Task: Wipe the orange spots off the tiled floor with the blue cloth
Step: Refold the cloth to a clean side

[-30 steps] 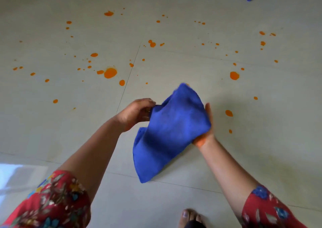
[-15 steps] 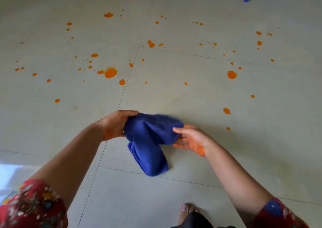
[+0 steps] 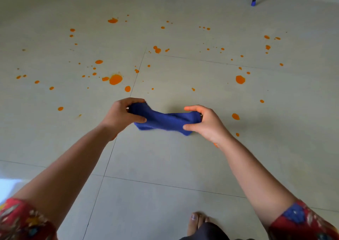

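From your head camera, your left hand (image 3: 121, 116) and right hand (image 3: 206, 123) each grip one end of the bunched blue cloth (image 3: 163, 119), held between them above the tiled floor (image 3: 165, 166). Orange spots (image 3: 115, 79) lie scattered beyond, unwiped.

I find no writing, number or sign to read: none on the blue cloth (image 3: 165, 119) between my left hand (image 3: 122, 116) and right hand (image 3: 208, 125), none on the tiled floor (image 3: 165, 162).
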Demonstrator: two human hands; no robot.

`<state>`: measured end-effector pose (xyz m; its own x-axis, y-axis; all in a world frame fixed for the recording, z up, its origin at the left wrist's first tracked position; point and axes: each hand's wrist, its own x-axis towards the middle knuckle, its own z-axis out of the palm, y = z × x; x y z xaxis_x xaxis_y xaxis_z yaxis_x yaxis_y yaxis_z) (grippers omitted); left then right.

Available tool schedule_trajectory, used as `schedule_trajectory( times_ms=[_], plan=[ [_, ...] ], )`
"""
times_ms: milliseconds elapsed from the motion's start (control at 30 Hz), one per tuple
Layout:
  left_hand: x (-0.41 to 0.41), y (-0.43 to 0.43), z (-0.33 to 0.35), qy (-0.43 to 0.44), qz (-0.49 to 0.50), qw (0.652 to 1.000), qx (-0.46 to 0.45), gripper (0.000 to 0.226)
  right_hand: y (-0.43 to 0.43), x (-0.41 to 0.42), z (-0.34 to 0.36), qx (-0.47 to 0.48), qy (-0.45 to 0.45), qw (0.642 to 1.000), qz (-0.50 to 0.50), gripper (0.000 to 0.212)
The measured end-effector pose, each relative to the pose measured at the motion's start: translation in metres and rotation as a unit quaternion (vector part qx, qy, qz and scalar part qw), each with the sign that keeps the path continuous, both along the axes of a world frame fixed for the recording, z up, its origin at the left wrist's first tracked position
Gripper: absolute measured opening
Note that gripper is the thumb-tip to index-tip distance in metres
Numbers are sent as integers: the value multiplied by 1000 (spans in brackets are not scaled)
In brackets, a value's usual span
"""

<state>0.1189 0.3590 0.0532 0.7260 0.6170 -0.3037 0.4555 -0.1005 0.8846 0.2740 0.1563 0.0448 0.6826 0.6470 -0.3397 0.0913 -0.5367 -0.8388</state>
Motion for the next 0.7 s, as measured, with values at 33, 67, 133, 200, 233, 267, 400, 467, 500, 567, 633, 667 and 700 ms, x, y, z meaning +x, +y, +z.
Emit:
schedule_trajectory(
  times_ms=[33,67,133,200,233,267,400,467,500,567,633,667,700],
  plan=[
    [2,-3,2,22,-8,997,76,52,-1,-1,-1,-9,-52,998,-17,52],
    [4,-5,3,35,-3,990,137,49,-1,-1,-1,-4,-100,994,-39,49],
    [8,-11,5,30,23,976,215,40,-2,1,1,21,-195,977,-83,43],
    [12,-13,7,19,45,963,267,31,0,6,4,39,-280,954,-99,36],
    [15,-15,7,15,47,957,285,27,-1,9,5,47,-303,946,-106,32],
    [16,-15,7,12,47,952,304,23,-1,10,6,51,-313,942,-112,27],
    [24,-17,0,-1,7,946,325,16,-15,24,5,42,-352,931,-91,13],
    [29,-15,0,-27,-55,977,203,17,-29,42,2,62,-326,942,-41,16],
    [30,-14,3,-41,-87,989,108,15,-37,50,2,84,-264,961,-17,18],
    [34,-16,6,-63,-116,991,-25,9,-49,63,6,141,-89,986,11,18],
    [42,-21,5,-61,-108,991,-57,6,-56,73,4,175,-2,984,11,15],
    [45,-24,3,-62,-94,992,-60,6,-57,75,2,178,21,984,1,13],
    [49,-28,0,-62,-76,993,-61,6,-58,76,-1,173,36,984,-13,12]
  ],
)
